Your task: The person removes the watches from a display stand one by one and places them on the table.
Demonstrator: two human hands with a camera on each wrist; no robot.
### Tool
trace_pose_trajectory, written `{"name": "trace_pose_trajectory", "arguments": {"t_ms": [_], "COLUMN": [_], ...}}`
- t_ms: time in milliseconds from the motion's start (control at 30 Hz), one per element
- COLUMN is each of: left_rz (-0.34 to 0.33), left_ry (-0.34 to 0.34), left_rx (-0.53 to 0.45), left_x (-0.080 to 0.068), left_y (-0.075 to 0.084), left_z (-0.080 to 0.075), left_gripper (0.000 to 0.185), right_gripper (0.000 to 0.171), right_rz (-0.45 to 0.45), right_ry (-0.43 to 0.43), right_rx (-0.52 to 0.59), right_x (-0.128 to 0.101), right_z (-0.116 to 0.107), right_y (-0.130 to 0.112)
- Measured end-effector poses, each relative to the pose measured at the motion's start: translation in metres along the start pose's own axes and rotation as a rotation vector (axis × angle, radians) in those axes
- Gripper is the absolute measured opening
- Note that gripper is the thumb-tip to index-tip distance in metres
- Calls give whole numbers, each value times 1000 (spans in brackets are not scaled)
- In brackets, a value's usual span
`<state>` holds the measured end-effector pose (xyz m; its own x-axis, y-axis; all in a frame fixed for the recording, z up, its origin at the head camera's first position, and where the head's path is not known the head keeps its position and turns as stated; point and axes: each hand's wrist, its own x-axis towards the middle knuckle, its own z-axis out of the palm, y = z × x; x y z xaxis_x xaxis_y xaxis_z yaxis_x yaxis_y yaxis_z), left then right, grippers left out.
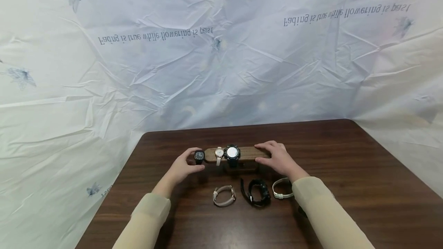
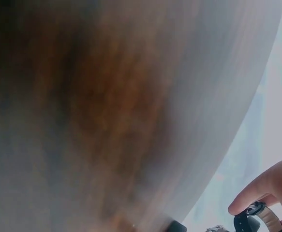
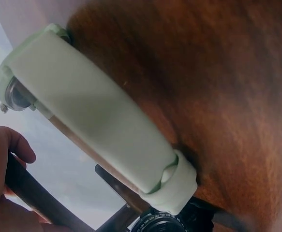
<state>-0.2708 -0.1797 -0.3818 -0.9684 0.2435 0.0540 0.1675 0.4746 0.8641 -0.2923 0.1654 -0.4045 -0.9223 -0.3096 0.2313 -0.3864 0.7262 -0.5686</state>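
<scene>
Left hand [image 1: 183, 166] pinches small black watch [image 1: 199, 156] at frame centre; right hand [image 1: 278, 158] grips wooden bar [image 1: 247, 153]. Risk: bar tips, mounted watches slide off.

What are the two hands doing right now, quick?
Left hand: pinching a small black watch at the wooden bar's left end.
Right hand: gripping the bar's right end.
</scene>
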Motion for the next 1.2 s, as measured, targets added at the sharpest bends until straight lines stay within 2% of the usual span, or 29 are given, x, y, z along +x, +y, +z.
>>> {"name": "trace_pose_trajectory", "arguments": {"t_ms": [333, 567, 700, 867, 1067, 1200], "left_rz": [4, 56, 64, 56, 133, 175], "left_ry": [-25, -62, -99, -128, -163, -217], "left_rx": [-23, -51, -51, -61, -11, 48], "left_x": [-7, -3, -6, -15, -26, -31], "left_y": [-4, -21, -23, -8, 8, 14], "left_z": [0, 5, 7, 4, 4, 9], "left_gripper": [58, 60, 62, 61, 57, 56], "right_gripper": [55, 54, 54, 54, 54, 53], "right_rz": [3, -10, -17, -25, -22, -19], "right_ry": [-24, -29, -25, -15, 4, 2], "right_rx": [8, 2, 2, -2, -11, -7], "right_x": [1, 1, 2, 3, 2, 1], "right_z": [-3, -6, -4, -3, -3, -3], "right_y": [0, 0, -1, 1, 2, 1]}}
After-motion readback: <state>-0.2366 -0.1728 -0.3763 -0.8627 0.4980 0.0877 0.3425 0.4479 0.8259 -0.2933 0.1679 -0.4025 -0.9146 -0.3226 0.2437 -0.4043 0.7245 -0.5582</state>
